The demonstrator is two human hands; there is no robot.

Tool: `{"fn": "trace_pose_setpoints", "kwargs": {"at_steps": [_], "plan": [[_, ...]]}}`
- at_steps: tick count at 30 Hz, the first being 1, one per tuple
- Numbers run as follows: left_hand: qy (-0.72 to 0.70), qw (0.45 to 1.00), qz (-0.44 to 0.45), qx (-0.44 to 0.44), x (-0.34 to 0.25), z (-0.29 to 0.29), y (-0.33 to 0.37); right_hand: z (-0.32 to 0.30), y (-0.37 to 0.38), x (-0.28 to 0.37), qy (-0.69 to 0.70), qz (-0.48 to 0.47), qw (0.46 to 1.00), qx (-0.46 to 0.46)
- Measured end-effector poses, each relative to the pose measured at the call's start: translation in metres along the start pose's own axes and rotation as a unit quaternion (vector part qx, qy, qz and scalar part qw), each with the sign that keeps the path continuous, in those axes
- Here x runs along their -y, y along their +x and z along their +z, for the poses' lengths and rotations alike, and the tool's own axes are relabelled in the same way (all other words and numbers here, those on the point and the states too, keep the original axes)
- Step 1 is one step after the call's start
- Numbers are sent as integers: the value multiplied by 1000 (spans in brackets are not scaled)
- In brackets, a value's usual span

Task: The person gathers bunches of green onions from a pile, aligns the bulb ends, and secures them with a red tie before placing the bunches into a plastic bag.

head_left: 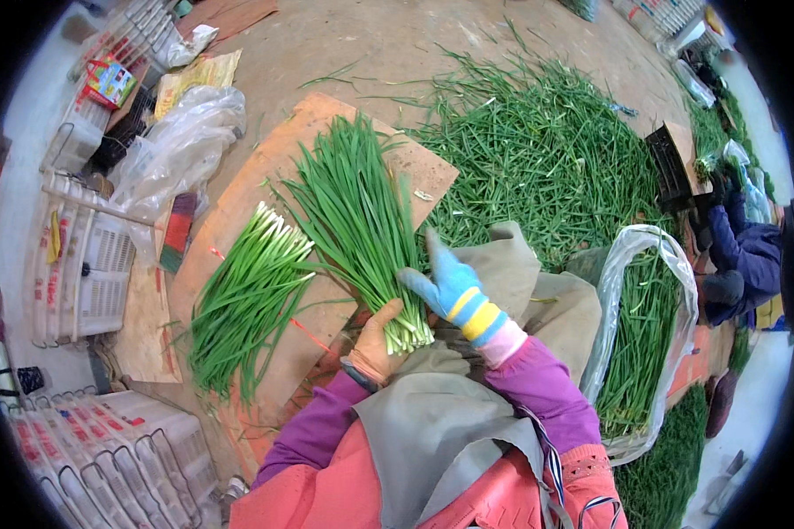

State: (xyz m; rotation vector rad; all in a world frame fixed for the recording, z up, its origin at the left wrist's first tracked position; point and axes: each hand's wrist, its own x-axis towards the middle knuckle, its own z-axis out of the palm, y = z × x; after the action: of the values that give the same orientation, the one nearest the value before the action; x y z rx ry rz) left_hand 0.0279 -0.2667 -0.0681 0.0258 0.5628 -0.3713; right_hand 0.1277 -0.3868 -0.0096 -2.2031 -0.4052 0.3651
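Observation:
My left hand, in an orange glove, is closed around the pale stem ends of a bunch of green garlic chives. The leaves of this bunch fan out away from me over an orange-brown board. Against the right side of the stems is my right hand, in a light blue glove with a yellow-striped cuff. Its fingers are stretched and apart, the thumb close to the stems. A second bunch of garlic chives lies on the board to the left, white ends pointing away from me.
Loose green leaves heap on the floor beyond my knees. To my right stands a clear plastic-lined container of chives. White crates and a crumpled plastic bag are on the left. Another person is at far right.

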Motion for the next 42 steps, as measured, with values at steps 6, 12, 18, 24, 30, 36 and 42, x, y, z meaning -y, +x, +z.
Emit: {"fn": "trace_pose_setpoints", "kwargs": {"at_steps": [6, 12, 18, 24, 30, 36, 42], "plan": [[-50, 996, -64, -29, -2, 9, -5, -17, -47, 32, -227, -135, 960, 97], [106, 991, 47, 71, 5, 2, -5, -28, -37, -1, 242, 131, 949, 156], [116, 986, 49, 110, 8, 19, -9, -37, -46, -19, 622, 218, 738, 147], [120, 977, 91, 150, 1, -21, 1, -25, -53, 11, 123, -222, 965, 65], [97, 994, 33, 43, 12, 21, -19, 2, -64, 26, -175, -208, 955, 120], [94, 994, 47, -44, 4, 10, -14, -9, -51, 19, -64, -153, 986, 25], [52, 998, 38, 25, 1, 2, -10, 3, -54, 14, -239, -106, 960, 105]]}}
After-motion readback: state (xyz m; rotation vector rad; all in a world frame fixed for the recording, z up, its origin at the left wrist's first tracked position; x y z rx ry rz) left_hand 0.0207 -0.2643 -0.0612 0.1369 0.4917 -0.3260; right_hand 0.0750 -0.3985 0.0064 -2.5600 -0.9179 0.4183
